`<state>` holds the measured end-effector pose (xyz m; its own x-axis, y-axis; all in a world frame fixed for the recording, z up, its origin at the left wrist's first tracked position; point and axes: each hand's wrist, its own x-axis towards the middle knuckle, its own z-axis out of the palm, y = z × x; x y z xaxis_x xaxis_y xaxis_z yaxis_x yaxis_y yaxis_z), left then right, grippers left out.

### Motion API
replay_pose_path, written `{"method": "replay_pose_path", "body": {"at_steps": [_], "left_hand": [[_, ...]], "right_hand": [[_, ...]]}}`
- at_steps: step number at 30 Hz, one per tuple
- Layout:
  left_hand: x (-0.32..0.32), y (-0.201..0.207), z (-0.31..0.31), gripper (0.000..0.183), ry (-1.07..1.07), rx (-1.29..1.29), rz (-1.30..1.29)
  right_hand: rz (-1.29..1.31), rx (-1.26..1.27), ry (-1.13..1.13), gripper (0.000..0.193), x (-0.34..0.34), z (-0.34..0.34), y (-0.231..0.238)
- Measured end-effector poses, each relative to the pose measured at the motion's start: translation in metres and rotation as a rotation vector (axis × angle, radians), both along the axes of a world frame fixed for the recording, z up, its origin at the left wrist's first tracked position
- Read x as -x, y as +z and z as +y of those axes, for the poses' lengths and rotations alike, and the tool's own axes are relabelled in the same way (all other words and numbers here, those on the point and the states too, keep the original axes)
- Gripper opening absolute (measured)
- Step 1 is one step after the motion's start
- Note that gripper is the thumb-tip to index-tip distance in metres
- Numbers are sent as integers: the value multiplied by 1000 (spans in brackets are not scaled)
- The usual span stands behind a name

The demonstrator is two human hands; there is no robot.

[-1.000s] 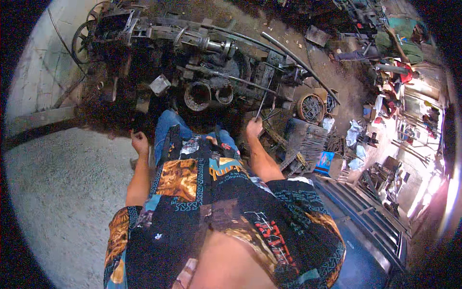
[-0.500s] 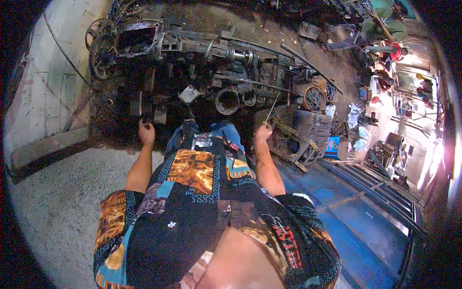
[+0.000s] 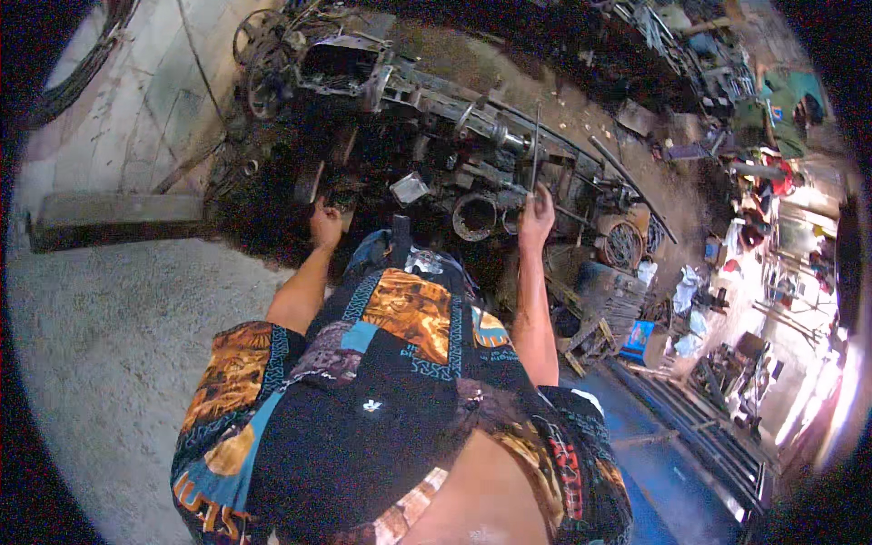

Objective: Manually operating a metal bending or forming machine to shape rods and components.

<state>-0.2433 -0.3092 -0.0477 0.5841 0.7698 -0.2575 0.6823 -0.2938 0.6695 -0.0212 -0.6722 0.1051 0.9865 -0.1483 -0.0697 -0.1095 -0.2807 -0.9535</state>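
My right hand (image 3: 537, 216) is closed round a thin metal rod (image 3: 536, 145), which points away from me over the machine. At the left, my left hand (image 3: 326, 223) has its fingers pinched together. From their tips rises a thin pale strip (image 3: 317, 181), apparently held in them; its lower end is hard to see in the dark. Both hands are on the near side of a long, greasy machine (image 3: 436, 102) that resembles a lathe. Between them lie a pale square block (image 3: 409, 188) and a round metal ring or tub (image 3: 474, 217).
A large spoked wheel (image 3: 269, 82) sits at the machine's left end, near the wall (image 3: 118, 118). A long bar (image 3: 633, 189) slants past its right end, by a coil of wire (image 3: 623, 245). Blue metal panels (image 3: 668, 445) lie at right. Other people (image 3: 772, 173) are farther off.
The view has turned, shifting the machine rightward. My right hand has risen toward the machine, and its rod now stands more upright in the picture. My left hand keeps its pinch.
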Motion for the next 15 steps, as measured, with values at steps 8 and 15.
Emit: {"method": "replay_pose_path", "body": {"at_steps": [8, 15], "left_hand": [[18, 11, -7, 50, 163, -252, -53], [14, -9, 21, 41, 211, -499, -285]], "right_hand": [[224, 68, 587, 31, -45, 75, 24], [164, 98, 821, 40, -40, 140, 43]]}}
